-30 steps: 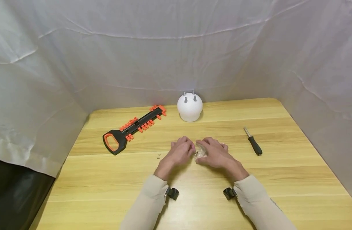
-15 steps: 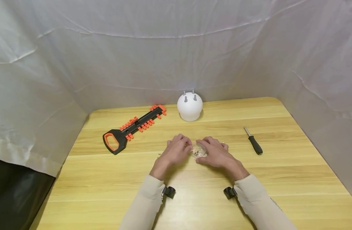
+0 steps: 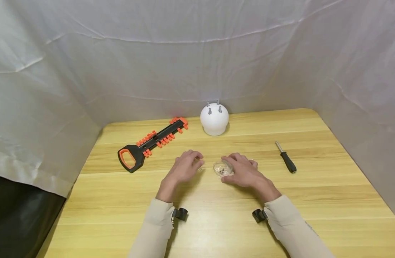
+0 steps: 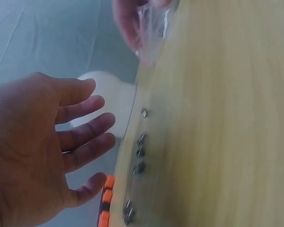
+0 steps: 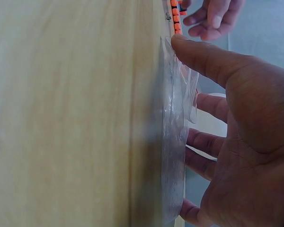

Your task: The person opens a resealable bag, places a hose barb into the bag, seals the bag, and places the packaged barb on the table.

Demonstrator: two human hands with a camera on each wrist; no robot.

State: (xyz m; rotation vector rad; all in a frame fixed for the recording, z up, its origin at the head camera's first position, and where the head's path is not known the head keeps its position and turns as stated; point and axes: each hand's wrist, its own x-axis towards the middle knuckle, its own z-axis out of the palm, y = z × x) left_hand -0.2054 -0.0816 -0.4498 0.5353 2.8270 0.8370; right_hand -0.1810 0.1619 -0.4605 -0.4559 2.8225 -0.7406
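My right hand (image 3: 245, 172) holds a clear plastic bag (image 3: 218, 167) against the table, its thumb and fingers spread around the open mouth. A few small metal pieces show inside the bag. In the right wrist view the clear bag (image 5: 173, 165) lies between the thumb and fingers. To the left, my left hand (image 3: 183, 168) is apart from the bag, fingers loosely bent with nothing in them. Several small metal screws (image 4: 140, 167) lie on the table near that hand in the left wrist view; in the head view the hand hides most of them.
A white rounded body (image 3: 214, 123) with several metal bolts sticking up stands at the back. A black and orange tool (image 3: 131, 157) with a loop handle and orange clips lies back left. A black-handled screwdriver (image 3: 288, 163) lies at right on the wooden table (image 3: 216, 229).
My left hand has drawn away from the bag to the left, and its fingers have loosened. The right hand keeps its place on the bag, whose mouth is now uncovered.
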